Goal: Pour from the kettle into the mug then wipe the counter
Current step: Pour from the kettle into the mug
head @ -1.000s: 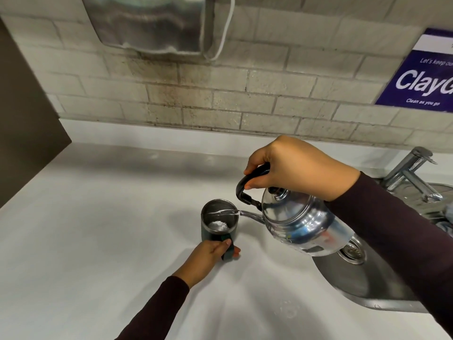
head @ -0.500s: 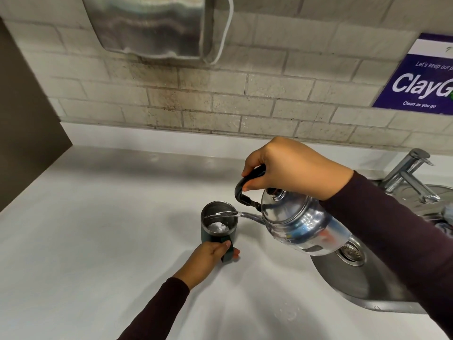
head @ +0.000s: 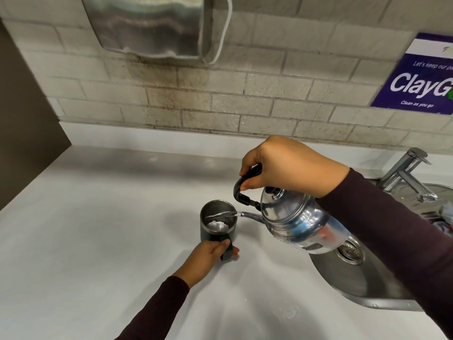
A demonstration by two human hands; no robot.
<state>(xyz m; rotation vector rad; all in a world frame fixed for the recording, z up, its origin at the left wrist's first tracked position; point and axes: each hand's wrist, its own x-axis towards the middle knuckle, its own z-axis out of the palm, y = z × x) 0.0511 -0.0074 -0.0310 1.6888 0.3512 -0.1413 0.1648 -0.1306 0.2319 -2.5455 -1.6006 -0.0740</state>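
A shiny steel kettle (head: pixel 302 224) hangs tilted to the left over the white counter (head: pixel 85 241), its thin spout over the mug's rim. My right hand (head: pixel 291 165) grips its black handle from above. A stream of water runs from the spout into the dark green mug (head: pixel 212 223), which stands upright on the counter with foamy water inside. My left hand (head: pixel 208 256) holds the mug's handle on the near side.
A round steel sink (head: pixel 348 278) with a drain lies at the right, a tap (head: pixel 407 175) behind it. Cloth-like items (head: pixel 445 217) sit at the far right edge. A small wet patch (head: pixel 286 312) marks the counter's near side. A steel dispenser (head: pixel 152 23) hangs on the brick wall.
The pouring continues with both hands holding much the same positions; the view has shifted slightly downward, so the scene sits a little higher in frame.
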